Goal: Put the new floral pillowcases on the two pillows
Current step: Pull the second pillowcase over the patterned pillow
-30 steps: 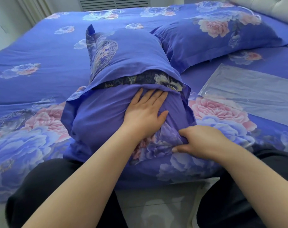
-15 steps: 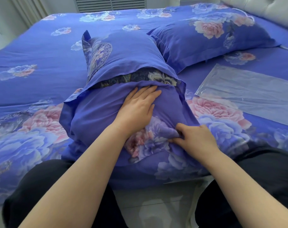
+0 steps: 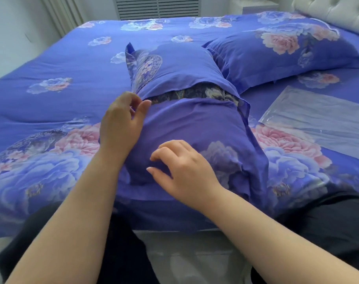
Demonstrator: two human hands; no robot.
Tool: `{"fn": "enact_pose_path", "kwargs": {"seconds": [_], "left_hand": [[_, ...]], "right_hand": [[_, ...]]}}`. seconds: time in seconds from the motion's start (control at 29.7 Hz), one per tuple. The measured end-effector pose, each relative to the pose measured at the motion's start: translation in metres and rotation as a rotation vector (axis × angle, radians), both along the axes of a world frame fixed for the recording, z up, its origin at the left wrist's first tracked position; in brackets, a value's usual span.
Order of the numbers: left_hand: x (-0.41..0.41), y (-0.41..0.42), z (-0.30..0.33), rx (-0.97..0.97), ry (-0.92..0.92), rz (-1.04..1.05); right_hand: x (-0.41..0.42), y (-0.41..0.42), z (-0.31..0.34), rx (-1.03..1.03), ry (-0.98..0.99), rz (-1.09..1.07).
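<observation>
Pinching is what my left hand (image 3: 121, 121) is about to do, I judge: thumb and curled fingers sit at the left end of the pillowcase (image 3: 195, 128) opening, touching the fabric edge, though I cannot tell whether cloth is truly caught between them. My right hand (image 3: 182, 169) rests on the near part of the case with fingers loosely bent, pressing on top and gripping nothing.

From the head view, the pillow lies across the near edge of the bed (image 3: 72, 64), just in front of my knees. Its dark patterned inner cover (image 3: 195, 92) shows through a gap where the case's two flaps fail to meet. The second pillow (image 3: 277, 52) lies beyond, toward the headboard, already cased by the look of it. A clear plastic bag (image 3: 317, 119) lies flat on the sheet to the right, apart from my work.

To finish well, I should take a firm hold of the lower flap at its corner, keep the right palm pinning the pillow so it cannot slide, and draw the flap up under the upper one until the dark strip vanishes. Pulling only one corner would likely skew the seam, so the far corner needs the same.
</observation>
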State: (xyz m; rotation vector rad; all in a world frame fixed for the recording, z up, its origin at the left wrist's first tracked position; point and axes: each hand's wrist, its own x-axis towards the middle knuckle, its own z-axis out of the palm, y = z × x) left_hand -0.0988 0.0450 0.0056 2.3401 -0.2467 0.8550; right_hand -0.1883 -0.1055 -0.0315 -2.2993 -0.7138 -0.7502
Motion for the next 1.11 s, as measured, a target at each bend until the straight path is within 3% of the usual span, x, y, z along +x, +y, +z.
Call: {"fn": "enact_pose_path", "kwargs": {"seconds": [0.13, 0.27, 0.5, 0.67, 0.81, 0.98, 1.11], "left_hand": [[-0.003, 0.053, -0.015, -0.038, 0.18, 0.144], [-0.019, 0.08, -0.029, -0.082, 0.304, 0.117], [-0.039, 0.085, -0.04, -0.286, 0.438, -0.175], [-0.041, 0.085, -0.035, -0.09, 0.28, -0.271], [-0.042, 0.072, -0.028, -0.062, 0.189, -0.263], [-0.027, 0.064, -0.019, -0.092, 0.364, -0.236], [-0.003, 0.048, -0.024, -0.23, 0.67, -0.286]], "right_hand": [[0.019, 0.04, -0.006, -0.18, -0.058, 0.037], [0.044, 0.049, -0.033, -0.445, -0.1, 0.038], [0.055, 0.052, -0.019, -0.2, -0.311, -0.052], [0.049, 0.046, -0.003, -0.09, -0.225, -0.113], [0.044, 0.051, 0.014, -0.076, -0.064, -0.252], [0.056, 0.051, 0.032, -0.126, 0.301, -0.204], [0.071, 0.047, 0.033, -0.111, 0.486, -0.198]]}}
